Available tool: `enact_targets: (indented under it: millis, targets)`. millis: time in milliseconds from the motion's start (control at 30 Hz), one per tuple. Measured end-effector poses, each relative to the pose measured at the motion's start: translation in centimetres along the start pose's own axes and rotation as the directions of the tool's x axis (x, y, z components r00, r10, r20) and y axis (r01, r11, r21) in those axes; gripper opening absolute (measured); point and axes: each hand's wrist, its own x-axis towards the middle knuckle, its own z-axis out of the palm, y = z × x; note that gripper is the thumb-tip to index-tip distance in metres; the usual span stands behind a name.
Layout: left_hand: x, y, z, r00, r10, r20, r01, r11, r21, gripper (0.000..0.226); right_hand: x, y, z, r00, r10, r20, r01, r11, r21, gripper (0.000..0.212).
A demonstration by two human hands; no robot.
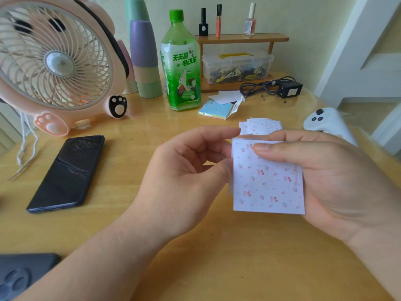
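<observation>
A square of white paper printed with small red cherries (268, 183) is held up above the wooden table (121, 192), near its middle. My right hand (329, 183) grips it from the right, thumb across its top front and fingers behind. My left hand (184, 181) pinches its left edge between thumb and fingers. Behind the held sheet, a few more sheets of the same cherry paper (261, 126) lie on the table.
A black phone (67, 172) lies at left, below a pink fan (56, 61). At the back stand stacked cups (144, 53), a green bottle (181, 68), a coloured note pad (217, 109), a clear box (237, 67) under a wooden shelf, and a black adapter (289, 89). A white controller (327, 122) lies at right.
</observation>
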Motion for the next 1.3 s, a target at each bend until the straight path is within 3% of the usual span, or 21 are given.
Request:
enact_targets:
  millis: [567, 1000, 1133, 1300]
  targets:
    - [-0.11, 0.06, -0.03, 1.000, 0.005, 0.012, -0.005, 1.000, -0.003, 0.033, 0.11, 0.22, -0.04, 0.999, -0.013, -0.032, 0.012, 1.000, -0.024, 0.047]
    - [-0.18, 0.18, -0.01, 0.999, 0.016, 0.028, -0.016, 1.000, -0.008, 0.034, 0.27, 0.30, -0.13, 0.999, -0.025, -0.046, 0.021, 0.997, -0.079, 0.043]
    - [-0.23, 0.33, 0.01, 1.000, -0.018, 0.017, 0.019, 0.997, -0.080, 0.042, 0.33, 0.46, -0.19, 0.999, -0.026, -0.040, 0.023, 0.996, -0.081, 0.039]
    - [-0.26, 0.79, 0.35, 0.999, -0.040, -0.023, 0.038, 0.995, -0.090, 0.009, 0.33, 0.54, -0.24, 1.000, -0.026, -0.013, 0.025, 0.998, -0.062, 0.047]
